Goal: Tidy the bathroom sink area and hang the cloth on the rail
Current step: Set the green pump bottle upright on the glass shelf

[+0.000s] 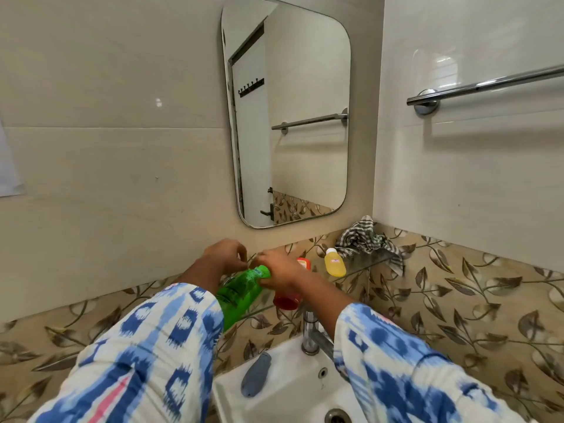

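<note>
Cloth: the checked cloth (367,241) lies crumpled at the right end of the glass shelf (363,268), in the wall corner, one end drooping over the shelf edge.
Rail: the chrome rail (488,83) on the right wall is bare, well above the cloth.
Green bottle: the green bottle (241,288) is tilted over the left end of the shelf.
Right hand: the right hand (279,271) is clenched around the green bottle's upper part.
Left hand: the left hand (225,254) is at the bottle's top, fingers pinched; what they grasp I cannot tell.
Shelf, other things: a yellow bottle (334,263) lies near the cloth; a red container (287,299) sits mostly behind the right wrist.
Sink: the white sink (293,389) below carries a grey object (255,374) on its left rim, beside the tap (311,334).
</note>
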Demonstrator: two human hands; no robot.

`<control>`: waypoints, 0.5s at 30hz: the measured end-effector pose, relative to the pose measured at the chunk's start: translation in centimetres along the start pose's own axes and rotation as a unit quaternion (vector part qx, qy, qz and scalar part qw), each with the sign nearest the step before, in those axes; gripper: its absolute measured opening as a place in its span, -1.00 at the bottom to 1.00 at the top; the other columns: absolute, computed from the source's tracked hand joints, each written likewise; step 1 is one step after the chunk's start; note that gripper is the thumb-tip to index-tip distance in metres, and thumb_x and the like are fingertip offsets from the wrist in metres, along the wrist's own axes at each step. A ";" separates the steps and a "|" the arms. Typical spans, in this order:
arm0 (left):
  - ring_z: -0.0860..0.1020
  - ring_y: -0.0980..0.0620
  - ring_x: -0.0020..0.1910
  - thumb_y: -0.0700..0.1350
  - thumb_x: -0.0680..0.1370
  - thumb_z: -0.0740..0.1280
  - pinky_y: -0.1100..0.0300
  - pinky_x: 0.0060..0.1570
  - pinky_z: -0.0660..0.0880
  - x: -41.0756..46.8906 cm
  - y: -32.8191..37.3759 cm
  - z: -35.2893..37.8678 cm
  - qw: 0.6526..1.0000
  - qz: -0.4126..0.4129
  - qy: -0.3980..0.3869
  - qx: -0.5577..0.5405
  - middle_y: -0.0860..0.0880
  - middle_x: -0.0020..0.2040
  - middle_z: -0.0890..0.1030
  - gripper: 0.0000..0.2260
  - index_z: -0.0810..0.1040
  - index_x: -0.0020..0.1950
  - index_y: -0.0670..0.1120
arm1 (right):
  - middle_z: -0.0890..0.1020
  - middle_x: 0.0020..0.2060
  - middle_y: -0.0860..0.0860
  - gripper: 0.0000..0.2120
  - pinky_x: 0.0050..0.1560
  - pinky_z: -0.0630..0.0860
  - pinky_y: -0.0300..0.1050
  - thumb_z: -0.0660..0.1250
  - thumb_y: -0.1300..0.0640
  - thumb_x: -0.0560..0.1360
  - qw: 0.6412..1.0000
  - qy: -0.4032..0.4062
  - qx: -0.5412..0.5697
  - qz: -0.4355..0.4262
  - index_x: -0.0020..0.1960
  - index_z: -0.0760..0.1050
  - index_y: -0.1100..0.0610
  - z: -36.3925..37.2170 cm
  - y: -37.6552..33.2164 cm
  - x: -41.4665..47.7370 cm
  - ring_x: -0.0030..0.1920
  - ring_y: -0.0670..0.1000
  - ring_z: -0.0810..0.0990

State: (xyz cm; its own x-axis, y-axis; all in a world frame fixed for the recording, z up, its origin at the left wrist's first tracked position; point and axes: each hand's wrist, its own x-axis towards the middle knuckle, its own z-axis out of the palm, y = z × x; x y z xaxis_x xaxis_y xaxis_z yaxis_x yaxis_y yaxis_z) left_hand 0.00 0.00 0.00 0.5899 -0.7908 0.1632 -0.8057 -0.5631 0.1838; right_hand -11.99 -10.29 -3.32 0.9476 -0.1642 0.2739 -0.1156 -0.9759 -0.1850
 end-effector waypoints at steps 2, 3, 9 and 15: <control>0.52 -0.03 -0.24 -0.10 0.42 0.42 0.22 -0.31 0.46 -0.6 -0.6 0.4 0.996 -0.041 -0.076 -0.032 -0.19 -0.06 0.61 -0.85 0.59 -0.07 -0.13 | 0.48 0.21 0.15 -0.55 0.16 0.43 0.04 0.36 0.10 0.43 0.998 -0.018 -0.053 -0.020 0.29 0.40 0.11 1.0 -0.5 -0.1 0.21 0.15 0.44; 0.53 -0.04 -0.24 -0.10 0.43 0.42 0.25 -0.39 0.44 -0.7 -1.1 0.8 0.993 -0.055 -0.098 -0.039 -0.18 -0.07 0.59 -0.83 0.57 -0.05 -0.14 | 0.48 0.22 0.14 -0.52 0.14 0.44 0.04 0.37 0.08 0.42 0.996 -0.023 -0.080 -0.033 0.31 0.39 0.11 1.8 -0.6 -0.2 0.21 0.15 0.43; 0.51 -0.13 -0.07 -0.07 0.54 0.28 0.14 -0.28 0.49 -1.3 -1.6 1.6 0.978 -0.106 -0.165 -0.072 -0.23 0.17 0.48 -0.67 0.41 0.25 -0.17 | 0.39 0.31 0.14 -0.35 0.16 0.45 0.14 0.40 -0.10 0.37 0.991 -0.002 -0.125 -0.043 0.35 0.27 0.10 4.8 -0.4 -0.5 0.26 0.18 0.40; 0.48 -0.12 -0.34 -0.29 0.54 0.13 0.06 -0.32 0.50 -1.9 -1.6 1.6 0.948 -0.100 -0.235 -0.188 -0.22 -0.09 0.45 -0.79 0.26 0.12 -0.07 | 0.20 0.46 0.15 -0.13 0.38 0.29 0.25 0.49 0.06 0.32 0.998 -0.027 -0.052 -0.016 0.48 0.07 0.07 6.3 -0.9 -0.6 0.45 0.23 0.16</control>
State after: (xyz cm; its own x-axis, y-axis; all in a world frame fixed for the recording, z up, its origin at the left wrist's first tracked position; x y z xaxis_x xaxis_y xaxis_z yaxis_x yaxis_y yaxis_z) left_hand 0.07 2.07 -2.15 0.5680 -0.7472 -0.3452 -0.5525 -0.6570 0.5129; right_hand -10.57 -8.42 -9.30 0.9655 -0.1278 0.2269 -0.1130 -0.9906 -0.0773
